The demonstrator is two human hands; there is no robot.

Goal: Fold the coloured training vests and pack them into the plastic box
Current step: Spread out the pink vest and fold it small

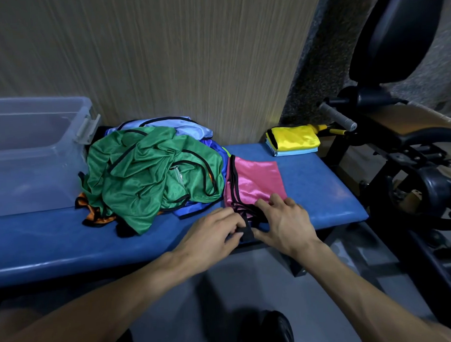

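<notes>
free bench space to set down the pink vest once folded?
Bare bench between the pink vest and the folded yellow vest, out to the right end. Also the front-left strip below the plastic box. Crowded mid-bench: the green vest heap fills it from the box to the pink vest.

Plastic box (24,153) cropped at left

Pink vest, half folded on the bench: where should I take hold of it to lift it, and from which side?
Probably the near end of the pink vest, where its black-trimmed straps bunch under the left hand and right hand. Come from the bench's front edge; the green vest heap crowds its left side, and a grip on the far corner would likely let the fold fall open.
</notes>
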